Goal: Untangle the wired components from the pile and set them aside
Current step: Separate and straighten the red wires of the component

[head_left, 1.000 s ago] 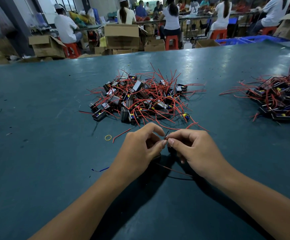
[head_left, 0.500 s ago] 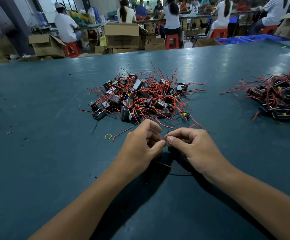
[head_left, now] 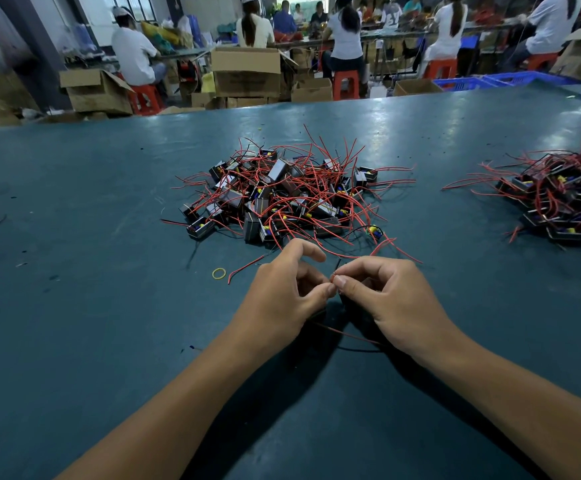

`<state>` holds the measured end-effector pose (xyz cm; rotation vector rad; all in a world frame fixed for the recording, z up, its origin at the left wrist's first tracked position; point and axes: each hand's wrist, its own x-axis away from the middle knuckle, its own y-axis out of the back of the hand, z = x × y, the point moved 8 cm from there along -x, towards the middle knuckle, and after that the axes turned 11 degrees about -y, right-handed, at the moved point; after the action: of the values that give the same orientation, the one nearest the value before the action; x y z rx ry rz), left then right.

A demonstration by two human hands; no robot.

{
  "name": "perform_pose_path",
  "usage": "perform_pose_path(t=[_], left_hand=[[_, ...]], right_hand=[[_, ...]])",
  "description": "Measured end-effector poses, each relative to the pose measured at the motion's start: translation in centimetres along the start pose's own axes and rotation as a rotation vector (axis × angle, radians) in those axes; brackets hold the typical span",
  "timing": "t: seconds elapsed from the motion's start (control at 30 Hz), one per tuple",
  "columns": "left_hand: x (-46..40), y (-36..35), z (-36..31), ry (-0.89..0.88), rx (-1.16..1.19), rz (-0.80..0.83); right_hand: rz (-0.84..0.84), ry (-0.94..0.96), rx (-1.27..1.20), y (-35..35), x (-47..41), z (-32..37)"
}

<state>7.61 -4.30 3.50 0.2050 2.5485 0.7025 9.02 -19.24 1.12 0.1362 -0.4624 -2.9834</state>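
Hands: I see two, meeting fingertip to fingertip just below the centre pile.
Left hand (head_left: 283, 292): thumb and forefinger pinch the wire ends (head_left: 334, 271).
Right hand (head_left: 391, 299): fingers curled, pinching the same wire ends.
Held component: hidden under my hands; one red and one black lead trail beneath them.
Piles: two, the tangled pile (head_left: 282, 195) in the centre and the set-aside pile (head_left: 559, 202) far right.
Table (head_left: 74, 237): one yellow rubber band (head_left: 219, 273), just left of my left hand.

L hand (head_left: 282, 292) + R hand (head_left: 386, 292) pinch wire (head_left: 334, 276) | pile (head_left: 282, 195) behind
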Motion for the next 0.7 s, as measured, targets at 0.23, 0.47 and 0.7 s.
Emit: perform_pose_path(t=[0.23,0.47,0.7], left_hand=[[0.2,0.2,-0.8,-0.091,-0.064,0.037],[0.1,0.9,-1.2,-0.131,-0.153,0.016],[-0.1,1.2,-1.3,-0.155,-0.187,0.011]], right_hand=[[-0.003,0.031,0.048,0.0,0.1,0.5],[0.0,0.038,0.068,0.0,0.1,0.7],[0.012,0.077,0.088,-0.1,0.3,1.2]])
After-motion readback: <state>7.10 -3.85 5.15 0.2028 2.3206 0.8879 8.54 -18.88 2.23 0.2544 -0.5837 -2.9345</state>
